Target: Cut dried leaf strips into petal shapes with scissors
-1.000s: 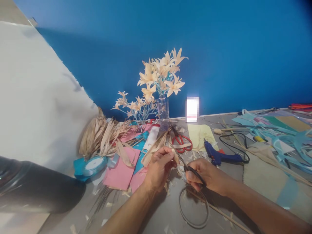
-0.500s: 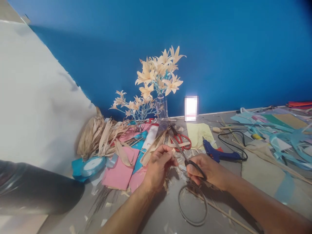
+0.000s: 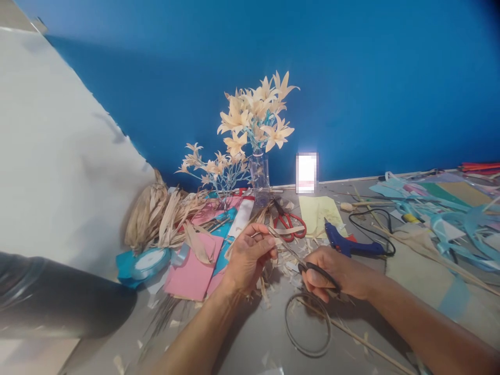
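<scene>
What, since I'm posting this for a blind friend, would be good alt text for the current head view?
A person's right hand holds dark-handled scissors, tip close to the left hand, over a cluttered table. Behind are pale flowers in a clear vase against a blue wall; pink paper lies to the left, a blue glue gun to the right.

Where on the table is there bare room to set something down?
Mostly bare table shows between the left forearm and grey ring, with a few scraps. It's crowded left, with dry leaves and pink paper, and far right, with blue ribbons.
</scene>
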Demonstrator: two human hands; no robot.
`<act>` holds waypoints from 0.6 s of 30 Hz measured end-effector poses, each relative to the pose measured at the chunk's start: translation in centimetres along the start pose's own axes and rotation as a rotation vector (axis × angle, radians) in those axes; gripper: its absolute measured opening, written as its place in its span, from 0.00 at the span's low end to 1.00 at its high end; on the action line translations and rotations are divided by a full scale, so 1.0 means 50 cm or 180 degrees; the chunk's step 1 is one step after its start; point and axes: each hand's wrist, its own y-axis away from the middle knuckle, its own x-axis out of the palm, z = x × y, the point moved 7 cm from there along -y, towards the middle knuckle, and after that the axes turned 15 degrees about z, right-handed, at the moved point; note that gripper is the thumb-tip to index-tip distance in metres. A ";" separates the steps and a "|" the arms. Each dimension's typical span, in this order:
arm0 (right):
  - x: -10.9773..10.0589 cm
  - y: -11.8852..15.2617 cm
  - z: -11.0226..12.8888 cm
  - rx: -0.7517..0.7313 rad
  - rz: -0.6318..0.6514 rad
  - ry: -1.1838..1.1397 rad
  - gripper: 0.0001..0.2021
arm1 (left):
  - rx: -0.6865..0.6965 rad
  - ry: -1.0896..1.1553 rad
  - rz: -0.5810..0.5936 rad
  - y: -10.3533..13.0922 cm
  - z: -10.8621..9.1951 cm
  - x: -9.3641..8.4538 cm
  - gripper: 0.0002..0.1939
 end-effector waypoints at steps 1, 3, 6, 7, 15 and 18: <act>0.001 0.000 0.001 0.0002 0.0028 0.0000 0.33 | 0.0020 -0.0009 0.0042 0.000 -0.002 0.000 0.17; 0.001 -0.001 0.003 0.0023 0.0065 -0.0017 0.35 | 0.0043 -0.0017 0.0129 -0.002 -0.005 0.001 0.18; 0.004 -0.001 0.007 0.0058 0.0120 -0.0037 0.35 | -0.0014 -0.0015 0.0229 -0.003 -0.004 -0.001 0.18; 0.006 -0.001 0.008 0.0076 0.0135 -0.0046 0.35 | -0.0034 -0.0010 0.0245 -0.003 -0.003 -0.002 0.19; 0.009 -0.001 0.006 0.0143 0.0171 -0.0110 0.32 | 0.0005 -0.0079 0.0293 -0.004 -0.006 -0.001 0.19; 0.009 -0.002 0.003 0.0118 0.0177 -0.0158 0.33 | 0.0030 -0.0085 0.0318 -0.004 -0.008 0.001 0.19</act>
